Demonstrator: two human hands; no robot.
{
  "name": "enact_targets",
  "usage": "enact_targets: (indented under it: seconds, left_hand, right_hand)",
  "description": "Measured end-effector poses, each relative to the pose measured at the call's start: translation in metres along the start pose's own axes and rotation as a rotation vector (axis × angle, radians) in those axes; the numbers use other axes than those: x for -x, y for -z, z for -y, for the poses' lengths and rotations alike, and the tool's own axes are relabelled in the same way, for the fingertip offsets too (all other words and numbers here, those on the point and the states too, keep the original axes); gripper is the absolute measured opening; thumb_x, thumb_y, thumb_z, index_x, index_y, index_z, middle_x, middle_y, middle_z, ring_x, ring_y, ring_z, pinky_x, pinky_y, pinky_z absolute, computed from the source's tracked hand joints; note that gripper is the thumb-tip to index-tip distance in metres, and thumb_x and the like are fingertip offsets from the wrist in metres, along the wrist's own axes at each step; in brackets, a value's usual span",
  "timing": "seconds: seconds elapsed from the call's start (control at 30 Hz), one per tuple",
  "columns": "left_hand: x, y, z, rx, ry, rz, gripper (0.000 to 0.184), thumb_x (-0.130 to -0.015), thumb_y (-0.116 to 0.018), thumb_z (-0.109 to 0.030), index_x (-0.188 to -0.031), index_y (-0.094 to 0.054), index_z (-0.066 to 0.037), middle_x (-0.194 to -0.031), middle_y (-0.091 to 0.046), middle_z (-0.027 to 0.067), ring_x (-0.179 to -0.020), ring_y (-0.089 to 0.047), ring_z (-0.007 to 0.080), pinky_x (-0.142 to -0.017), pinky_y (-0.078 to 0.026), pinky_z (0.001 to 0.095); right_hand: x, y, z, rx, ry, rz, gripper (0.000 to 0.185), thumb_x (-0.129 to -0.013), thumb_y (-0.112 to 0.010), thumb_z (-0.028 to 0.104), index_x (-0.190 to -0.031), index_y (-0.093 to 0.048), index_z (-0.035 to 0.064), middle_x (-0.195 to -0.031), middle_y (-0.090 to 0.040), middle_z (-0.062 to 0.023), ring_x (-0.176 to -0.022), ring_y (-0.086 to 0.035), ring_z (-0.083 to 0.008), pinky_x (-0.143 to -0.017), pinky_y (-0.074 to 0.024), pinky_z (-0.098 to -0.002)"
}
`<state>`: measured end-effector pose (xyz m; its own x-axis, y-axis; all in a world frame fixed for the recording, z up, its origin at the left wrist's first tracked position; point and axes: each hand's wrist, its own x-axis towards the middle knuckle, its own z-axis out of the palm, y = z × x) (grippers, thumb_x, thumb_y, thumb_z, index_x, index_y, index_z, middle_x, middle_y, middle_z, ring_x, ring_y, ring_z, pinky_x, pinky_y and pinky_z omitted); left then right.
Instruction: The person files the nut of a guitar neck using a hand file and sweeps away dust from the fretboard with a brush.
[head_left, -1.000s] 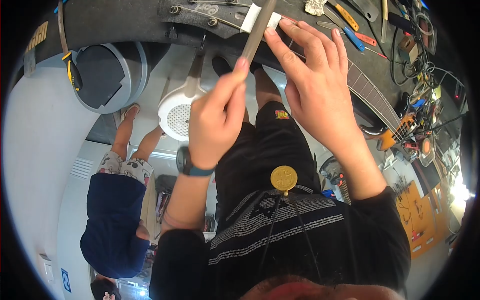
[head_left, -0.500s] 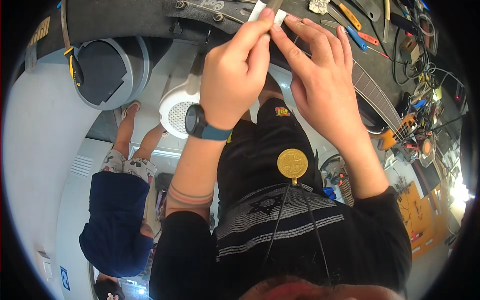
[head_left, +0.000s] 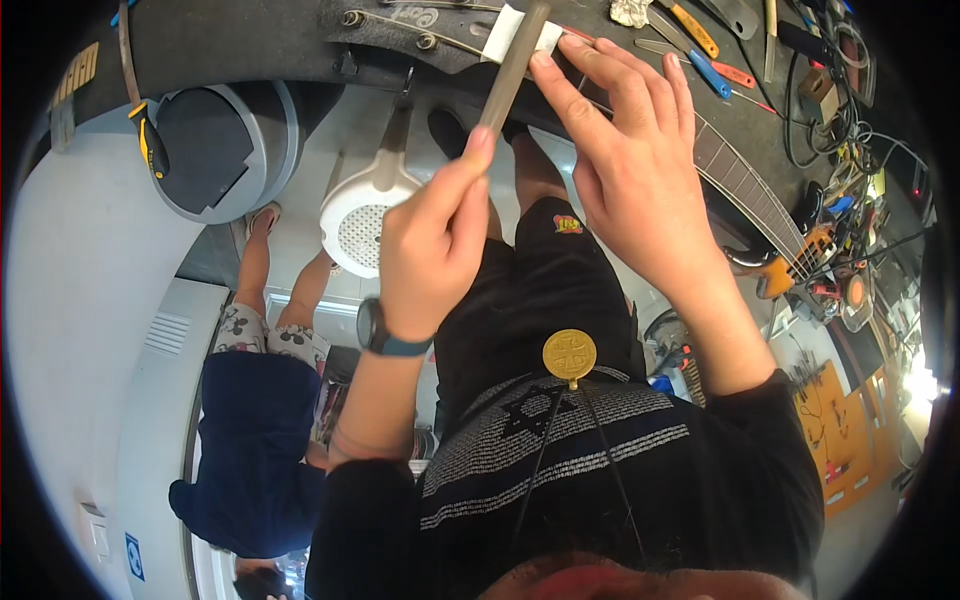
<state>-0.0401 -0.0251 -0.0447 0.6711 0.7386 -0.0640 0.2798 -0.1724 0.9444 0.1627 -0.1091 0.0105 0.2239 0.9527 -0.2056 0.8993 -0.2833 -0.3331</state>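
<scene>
My left hand, with a watch on its wrist, is closed around one end of a long flat file. The far part of the file lies across a white strip at the joint of a dark guitar headstock and its neck. My right hand has its fingers stretched out, with the fingertips resting on the neck just beside the white strip. Its palm holds nothing visible. The fretted guitar neck runs from under my right hand down to the sunburst guitar body.
Files and hand tools with coloured handles, such as a blue-handled one, lie on the dark bench at the upper right. Cables tangle nearby. A round grey bin and a white perforated stool stand below the bench. Another person stands at left.
My left hand has drawn back towards my body and to the left, leaving more of the file in sight. My right hand stays almost in place. The other person has shifted slightly.
</scene>
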Motion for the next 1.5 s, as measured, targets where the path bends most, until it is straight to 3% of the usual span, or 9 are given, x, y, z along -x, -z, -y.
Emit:
enact_targets:
  seconds: [0.4,0.53,0.7,0.93,1.07,1.23,1.33,1.37,1.5]
  left_hand:
    - [0.01,0.005,-0.007,-0.014,0.047,-0.004,0.032,-0.109,-0.067,0.002,-0.14,-0.076,-0.003,-0.109,-0.082,0.0233,-0.078,-0.081,0.0316,-0.067,-0.06,0.0384]
    - [-0.068,-0.022,-0.001,0.07,-0.02,-0.004,0.031,-0.11,-0.068,-0.002,-0.14,-0.075,-0.005,-0.099,-0.08,0.0246,-0.073,-0.079,0.0338,-0.065,-0.058,0.0393]
    - [-0.001,0.001,0.0,-0.001,0.005,0.002,0.035,-0.109,-0.068,0.001,-0.143,-0.076,-0.005,-0.118,-0.083,0.021,-0.082,-0.082,0.0275,-0.066,-0.059,0.0385]
    - [-0.071,-0.022,-0.001,0.051,-0.03,0.012,0.039,-0.108,-0.069,0.002,-0.146,-0.075,-0.007,-0.112,-0.081,0.023,-0.08,-0.081,0.0301,-0.067,-0.059,0.0372]
    - [0.006,0.011,-0.009,-0.018,0.066,0.069,0.043,-0.105,-0.069,0.011,-0.145,-0.074,-0.002,-0.131,-0.083,0.0198,-0.099,-0.086,0.031,-0.082,-0.066,0.0364]
    - [-0.062,-0.015,-0.005,0.0,-0.03,0.036,0.029,-0.108,-0.069,0.002,-0.136,-0.074,0.001,-0.129,-0.084,0.0213,-0.096,-0.086,0.0324,-0.079,-0.065,0.0377]
    - [-0.069,-0.012,-0.008,0.035,0.008,0.006,0.034,-0.115,-0.065,-0.004,-0.148,-0.071,0.002,-0.138,-0.083,0.0147,-0.097,-0.076,0.0107,-0.083,-0.06,0.0279]
    - [-0.064,-0.012,0.001,0.175,-0.002,-0.102,0.027,-0.112,-0.067,-0.003,-0.137,-0.073,0.003,-0.135,-0.083,0.0193,-0.109,-0.084,0.0218,-0.088,-0.064,0.0348]
    - [-0.048,0.005,0.0,0.19,0.158,-0.071,0.03,-0.114,-0.065,-0.004,-0.142,-0.073,0.002,-0.139,-0.081,0.0193,-0.111,-0.082,0.0196,-0.093,-0.063,0.0334]
  right_hand:
    - [-0.001,-0.002,-0.001,0.004,-0.006,0.003,0.091,-0.084,-0.064,-0.008,-0.169,-0.058,0.0233,-0.167,-0.054,-0.0066,-0.158,-0.048,-0.0338,-0.136,-0.0259,-0.0642]
    - [-0.001,-0.002,0.002,0.022,-0.01,0.005,0.092,-0.083,-0.065,-0.008,-0.169,-0.058,0.0229,-0.166,-0.054,-0.0075,-0.158,-0.048,-0.0342,-0.137,-0.0258,-0.0643]
    - [0.001,-0.003,0.002,-0.004,-0.005,0.002,0.092,-0.082,-0.065,-0.009,-0.169,-0.058,0.0223,-0.166,-0.054,-0.008,-0.158,-0.048,-0.0348,-0.137,-0.0256,-0.0644]
    - [-0.002,-0.001,0.002,0.002,-0.022,0.017,0.095,-0.081,-0.068,-0.008,-0.17,-0.058,0.0232,-0.167,-0.053,-0.0071,-0.159,-0.047,-0.0353,-0.136,-0.0264,-0.0656]
    - [-0.001,-0.002,0.001,-0.01,-0.016,0.007,0.095,-0.081,-0.068,-0.008,-0.17,-0.057,0.0233,-0.166,-0.053,-0.0071,-0.158,-0.048,-0.0354,-0.136,-0.0262,-0.0656]
    - [0.0,-0.005,0.0,0.009,-0.008,-0.009,0.094,-0.081,-0.067,-0.008,-0.17,-0.057,0.0233,-0.166,-0.054,-0.0067,-0.158,-0.048,-0.0349,-0.136,-0.026,-0.0656]
    - [-0.001,0.002,0.0,0.01,-0.005,0.013,0.09,-0.084,-0.066,-0.008,-0.168,-0.058,0.0222,-0.164,-0.056,-0.0058,-0.157,-0.05,-0.0337,-0.137,-0.0262,-0.0645]
    - [-0.002,0.004,-0.001,-0.012,-0.012,0.002,0.088,-0.085,-0.066,-0.008,-0.167,-0.059,0.0217,-0.163,-0.057,-0.0056,-0.155,-0.052,-0.0332,-0.137,-0.0263,-0.0642]
    - [-0.006,0.009,-0.002,-0.032,-0.013,-0.01,0.08,-0.09,-0.065,-0.007,-0.165,-0.061,0.0199,-0.16,-0.06,-0.0051,-0.148,-0.057,-0.0317,-0.136,-0.0273,-0.0629]
